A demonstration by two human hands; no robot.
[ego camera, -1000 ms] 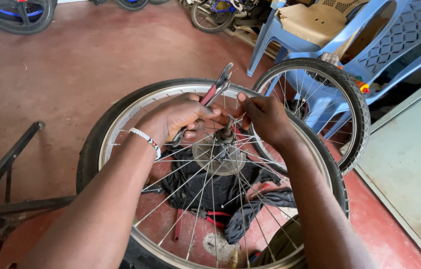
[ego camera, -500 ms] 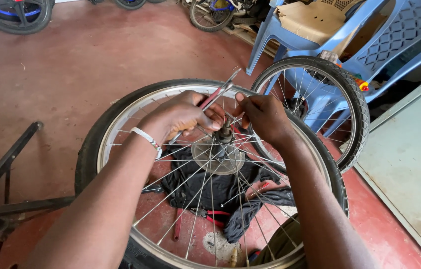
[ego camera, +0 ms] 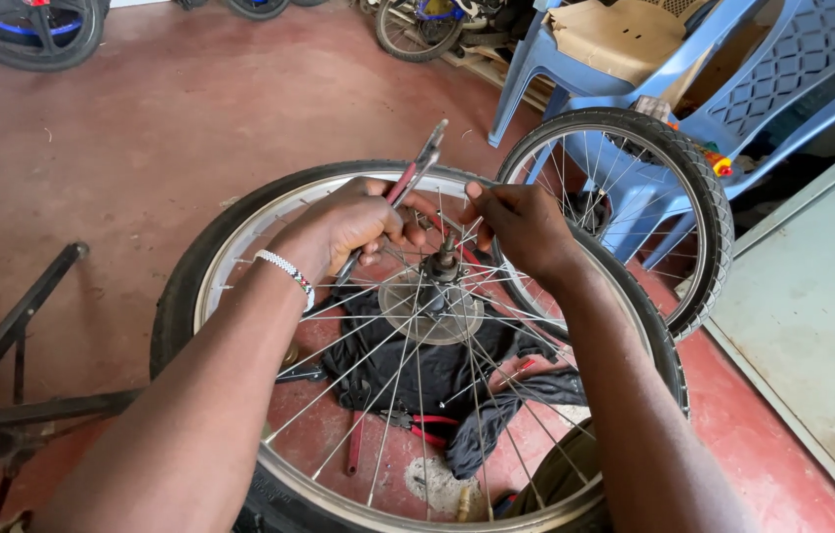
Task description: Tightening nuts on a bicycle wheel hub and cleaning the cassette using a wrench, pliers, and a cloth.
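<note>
A large spoked bicycle wheel (ego camera: 240, 232) with a black tyre lies flat in front of me, its hub and axle (ego camera: 442, 262) in the middle. My left hand (ego camera: 358, 222), with a beaded bracelet on the wrist, grips red-handled pliers (ego camera: 416, 170) that point up and away, just left of the axle. My right hand (ego camera: 521, 227) is closed on the spokes and axle top from the right. A black cloth (ego camera: 408, 370) lies on the floor under the spokes.
A smaller wheel (ego camera: 699, 188) leans upright behind the big one, against blue plastic chairs (ego camera: 635, 74). A black metal stand (ego camera: 13, 345) sits at the left. More wheels (ego camera: 28, 35) lie at the far edge. Red-handled tools (ego camera: 427, 429) rest under the spokes.
My left hand has tilted the pliers more upright, so their tip now stands higher above the rim. My right hand stays at the axle.
</note>
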